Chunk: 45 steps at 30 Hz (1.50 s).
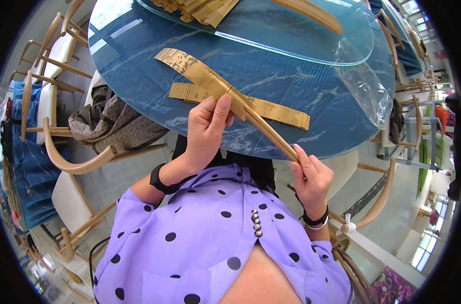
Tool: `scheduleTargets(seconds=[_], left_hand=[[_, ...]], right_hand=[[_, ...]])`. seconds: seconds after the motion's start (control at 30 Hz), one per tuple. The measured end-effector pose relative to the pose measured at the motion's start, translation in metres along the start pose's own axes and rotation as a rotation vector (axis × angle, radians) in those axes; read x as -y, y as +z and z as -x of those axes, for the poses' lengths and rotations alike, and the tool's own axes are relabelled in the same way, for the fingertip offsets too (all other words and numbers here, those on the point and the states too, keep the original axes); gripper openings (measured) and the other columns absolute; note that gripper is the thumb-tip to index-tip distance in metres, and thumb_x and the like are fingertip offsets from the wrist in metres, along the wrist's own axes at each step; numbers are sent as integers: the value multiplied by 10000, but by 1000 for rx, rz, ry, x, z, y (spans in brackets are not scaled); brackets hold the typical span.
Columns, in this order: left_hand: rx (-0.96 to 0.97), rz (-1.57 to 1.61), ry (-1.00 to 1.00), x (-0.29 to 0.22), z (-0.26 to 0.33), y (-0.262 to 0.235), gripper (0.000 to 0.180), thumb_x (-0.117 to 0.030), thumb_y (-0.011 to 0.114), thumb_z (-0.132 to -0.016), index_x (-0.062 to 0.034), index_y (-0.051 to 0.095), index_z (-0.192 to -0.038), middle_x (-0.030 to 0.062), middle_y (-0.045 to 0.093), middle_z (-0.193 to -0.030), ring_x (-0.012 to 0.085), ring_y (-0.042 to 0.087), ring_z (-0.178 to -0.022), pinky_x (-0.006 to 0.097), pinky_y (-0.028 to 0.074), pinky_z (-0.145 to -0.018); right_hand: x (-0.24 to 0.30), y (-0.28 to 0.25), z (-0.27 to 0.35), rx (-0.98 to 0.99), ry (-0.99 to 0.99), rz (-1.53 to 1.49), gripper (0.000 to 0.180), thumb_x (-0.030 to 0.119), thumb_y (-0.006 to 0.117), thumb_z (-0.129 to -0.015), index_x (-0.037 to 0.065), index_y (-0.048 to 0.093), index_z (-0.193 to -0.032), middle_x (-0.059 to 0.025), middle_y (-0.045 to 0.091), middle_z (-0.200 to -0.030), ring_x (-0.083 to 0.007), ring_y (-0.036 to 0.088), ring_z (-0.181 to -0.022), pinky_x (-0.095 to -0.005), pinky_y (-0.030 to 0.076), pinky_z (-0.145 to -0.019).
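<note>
**Two hands sliding a gold paper sleeve along a pair of chopsticks at the near edge of a round blue table**

The left hand (206, 133) pinches a gold paper sleeve (200, 73) between thumb and fingers, its grip clenched on the sleeve where the paper meets the wood. The sleeve runs up and to the left from the hand, out over the table (139, 76), its free end flat and printed with a dark pattern. The right hand (311, 180) is closed around the lower end of a pair of pale wooden chopsticks (271, 134), grasping them just off the near edge of the table. The chopsticks slant from the right hand up and left into the sleeve, so both hands hold one long, tilted line above the table's near edge.

A second gold sleeve (271, 109) lies flat on the table near that edge, crossing under the held one. Farther in, a clear glass turntable (291, 45) covers the middle of the table; a heap of more gold sleeves (200, 9) and a bundle of bare chopsticks (311, 12) rest on it toward the far edge. A crumpled clear plastic bag (367, 81) sits at the right edge of the table, partly under the glass. A wooden chair (83, 162) with a patterned grey-brown bag (109, 121) on it stands at the table's left side. The person wears a purple polka-dot blouse (200, 238), a black watch (159, 180) on the left wrist and bracelets (316, 222) on the right.
</note>
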<state>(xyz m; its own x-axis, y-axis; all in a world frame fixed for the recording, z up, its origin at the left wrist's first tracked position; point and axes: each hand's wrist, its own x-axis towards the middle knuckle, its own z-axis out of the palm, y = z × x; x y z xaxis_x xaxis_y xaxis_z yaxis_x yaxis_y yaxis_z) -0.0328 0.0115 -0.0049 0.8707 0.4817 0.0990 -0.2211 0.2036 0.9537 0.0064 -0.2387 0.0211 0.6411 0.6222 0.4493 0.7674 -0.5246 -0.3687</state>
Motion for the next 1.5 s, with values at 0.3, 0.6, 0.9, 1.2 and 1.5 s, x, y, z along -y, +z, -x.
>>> scheduleTargets(seconds=[0.3, 0.6, 0.9, 1.2, 1.5], left_hand=[[14, -63, -23, 5, -3, -6, 453, -339, 566, -1068, 12, 692, -810, 9, 606, -638, 35, 438, -559, 217, 343, -504], [50, -5, -68, 8, -1, -6, 457, -332, 559, -1072, 11, 684, -798, 19, 638, -664, 34, 432, -570, 215, 340, -510], [10, -138, 34, 5, -5, -10, 412, -295, 580, -1065, 11, 684, -810, 17, 636, -658, 19, 411, -551, 216, 308, -484], [29, 5, 14, 6, -3, -3, 394, -319, 556, -1074, 15, 715, -938, -28, 559, -632, 19, 364, -538, 207, 283, -487], [145, 176, -105, 0, -1, 1, 460, -345, 443, -1114, 27, 712, -1089, -80, 400, -597, 5, 280, -525, 198, 228, -483]], right_hand=[[7, 8, 2, -29, 19, -15, 334, 171, 757, -904, 38, 731, -1209, -43, 424, -624, -184, 425, -479, -334, 354, -451], [7, 6, -1, 11, 76, -68, 330, 171, 757, -905, 24, 732, -1199, -57, 434, -616, -194, 435, -481, -335, 358, -458], [11, 5, 0, 17, 75, -67, 331, 174, 752, -909, 13, 727, -1198, -64, 449, -623, -199, 460, -488, -339, 375, -465], [14, 5, -3, 30, 97, -117, 320, 164, 749, -912, 6, 723, -1189, -72, 455, -629, -206, 469, -490, -343, 382, -467], [17, 6, 1, 15, 84, -69, 330, 173, 757, -903, 12, 726, -1189, -71, 459, -632, -209, 474, -496, -345, 382, -467]])
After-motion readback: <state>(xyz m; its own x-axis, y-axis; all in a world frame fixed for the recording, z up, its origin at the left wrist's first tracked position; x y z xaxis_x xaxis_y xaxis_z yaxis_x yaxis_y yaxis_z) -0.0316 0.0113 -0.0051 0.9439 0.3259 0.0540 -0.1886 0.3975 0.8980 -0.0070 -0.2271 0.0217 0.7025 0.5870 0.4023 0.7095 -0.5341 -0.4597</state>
